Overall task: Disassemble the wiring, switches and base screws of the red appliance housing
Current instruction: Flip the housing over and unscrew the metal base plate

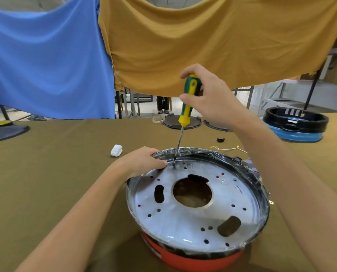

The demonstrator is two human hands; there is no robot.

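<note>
Head view: red housing (193, 258) nearest, on table (55, 154), metal plate (183, 213) up. Left hand (144, 160) gripping far-left rim. Right hand (208, 95) wrapped round screwdriver (187, 103), tip on plate by left fingers. Beyond: loose wires (228, 148).

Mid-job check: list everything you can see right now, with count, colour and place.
housing: 1, red, near centre of the table, open side up
metal plate: 1, silver with holes, inside the housing
screwdriver: 1, green and yellow handle, tip on the plate's far left edge
white piece: 1, white, on the table left of the housing
wires: a few, pale with gold ends, behind the housing
black ring: 1, black, on a blue base, far right
table: 1, olive cloth
cloths: 2, blue and mustard, hanging behind
left hand: grips the housing's rim
right hand: grips the screwdriver
</note>
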